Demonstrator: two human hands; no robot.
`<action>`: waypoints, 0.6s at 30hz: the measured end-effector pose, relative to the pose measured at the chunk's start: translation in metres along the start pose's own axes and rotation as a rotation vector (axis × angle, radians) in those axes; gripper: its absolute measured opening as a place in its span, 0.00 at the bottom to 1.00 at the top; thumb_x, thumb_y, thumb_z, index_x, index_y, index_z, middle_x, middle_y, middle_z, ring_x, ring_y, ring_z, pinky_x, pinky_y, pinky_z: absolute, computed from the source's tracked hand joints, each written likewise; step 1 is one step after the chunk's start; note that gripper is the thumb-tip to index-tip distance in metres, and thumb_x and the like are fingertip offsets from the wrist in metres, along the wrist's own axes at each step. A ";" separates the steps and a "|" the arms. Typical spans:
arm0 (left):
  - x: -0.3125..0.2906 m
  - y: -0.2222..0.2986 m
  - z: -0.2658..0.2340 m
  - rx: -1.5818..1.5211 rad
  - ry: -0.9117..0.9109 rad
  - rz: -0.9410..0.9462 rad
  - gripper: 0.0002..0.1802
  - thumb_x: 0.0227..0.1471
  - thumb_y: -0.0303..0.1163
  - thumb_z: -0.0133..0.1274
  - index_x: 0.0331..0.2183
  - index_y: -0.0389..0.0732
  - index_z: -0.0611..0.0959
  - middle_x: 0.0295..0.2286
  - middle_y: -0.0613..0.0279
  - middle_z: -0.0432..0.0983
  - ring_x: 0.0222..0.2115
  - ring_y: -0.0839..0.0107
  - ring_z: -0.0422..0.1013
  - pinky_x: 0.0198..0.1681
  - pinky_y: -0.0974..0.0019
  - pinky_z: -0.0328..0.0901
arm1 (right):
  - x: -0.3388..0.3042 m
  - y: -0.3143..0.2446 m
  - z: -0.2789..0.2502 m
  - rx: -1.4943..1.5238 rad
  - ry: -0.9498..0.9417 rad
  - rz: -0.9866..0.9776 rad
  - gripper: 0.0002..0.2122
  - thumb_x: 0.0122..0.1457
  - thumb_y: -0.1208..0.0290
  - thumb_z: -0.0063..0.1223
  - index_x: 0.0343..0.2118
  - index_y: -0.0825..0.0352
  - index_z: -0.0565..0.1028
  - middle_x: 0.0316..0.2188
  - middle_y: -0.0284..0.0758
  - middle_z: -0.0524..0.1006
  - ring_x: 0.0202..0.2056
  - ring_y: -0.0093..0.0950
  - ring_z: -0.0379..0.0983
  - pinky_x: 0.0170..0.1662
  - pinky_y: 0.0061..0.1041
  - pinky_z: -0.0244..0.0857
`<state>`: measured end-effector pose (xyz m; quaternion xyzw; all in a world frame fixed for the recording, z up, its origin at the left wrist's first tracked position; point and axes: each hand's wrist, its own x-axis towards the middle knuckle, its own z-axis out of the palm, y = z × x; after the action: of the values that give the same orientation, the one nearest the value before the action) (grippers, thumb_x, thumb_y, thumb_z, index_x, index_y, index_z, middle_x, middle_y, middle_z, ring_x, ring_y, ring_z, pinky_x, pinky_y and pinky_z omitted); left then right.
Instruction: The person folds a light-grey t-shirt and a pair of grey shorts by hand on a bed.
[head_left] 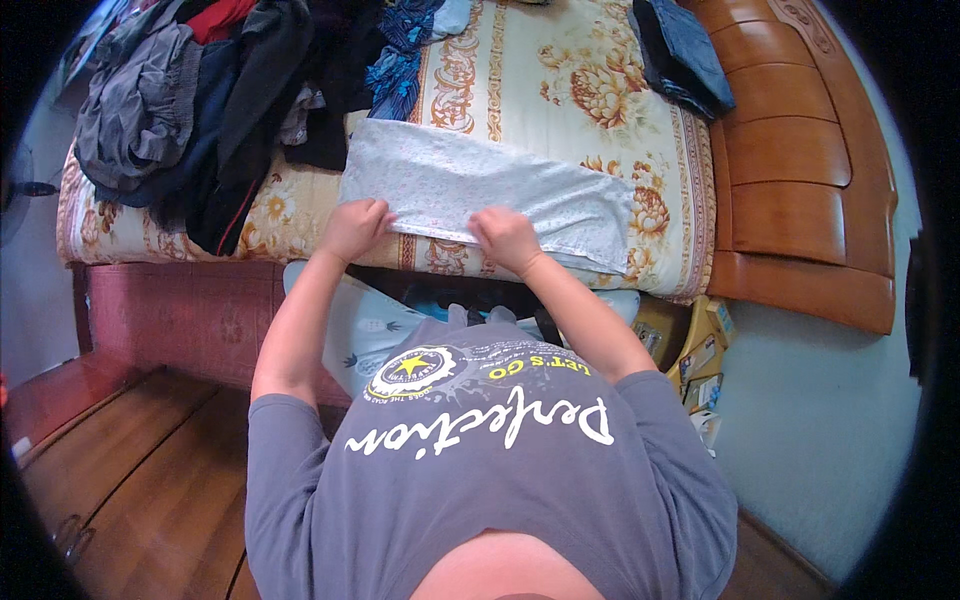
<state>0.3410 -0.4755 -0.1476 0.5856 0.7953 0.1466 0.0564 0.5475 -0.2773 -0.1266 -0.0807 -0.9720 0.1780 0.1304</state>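
Observation:
A white cloth (480,180) with a small pale print lies in a long folded strip across the flowered bedspread (585,75). At its near left corner my left hand (357,229) is closed, fingers pinching the edge. My right hand (506,240) grips the same near edge around its middle, knuckles up and fingers curled under. The cloth stays mostly flat, with light wrinkles toward its right end. Whatever lies beneath the cloth's near edge is hidden by my hands.
A heap of dark and grey clothes (215,120) covers the bed's left side, with a blue patterned garment (398,75) beside it. Folded jeans (685,60) rest at the far right, near the brown headboard (790,160). A small shelf (705,345) stands below the bed's right corner.

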 end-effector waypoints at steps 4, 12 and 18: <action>0.052 0.033 0.018 -0.059 0.394 -0.071 0.12 0.47 0.40 0.51 0.34 0.45 0.76 0.38 0.60 0.70 0.41 0.62 0.66 0.40 0.55 0.62 | -0.016 0.018 0.009 -0.244 -0.003 0.371 0.25 0.54 0.59 0.47 0.53 0.62 0.60 0.54 0.42 0.58 0.56 0.41 0.51 0.55 0.42 0.49; 0.043 0.026 0.050 0.162 0.134 -0.334 0.38 0.51 0.57 0.37 0.59 0.55 0.50 0.61 0.68 0.39 0.61 0.68 0.36 0.53 0.27 0.31 | -0.128 0.087 -0.020 -0.378 -0.129 0.766 0.39 0.51 0.43 0.43 0.60 0.61 0.47 0.62 0.41 0.42 0.63 0.41 0.36 0.58 0.55 0.33; 0.041 0.017 0.048 0.210 0.104 -0.550 0.36 0.52 0.55 0.37 0.59 0.53 0.51 0.61 0.68 0.37 0.61 0.65 0.37 0.53 0.28 0.29 | -0.155 0.105 -0.035 -0.379 0.134 0.489 0.25 0.46 0.55 0.57 0.46 0.61 0.66 0.47 0.38 0.63 0.51 0.37 0.57 0.53 0.49 0.47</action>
<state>0.3562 -0.4238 -0.1844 0.3427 0.9366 0.0728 -0.0077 0.7171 -0.2003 -0.1682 -0.3466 -0.9289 0.0142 0.1299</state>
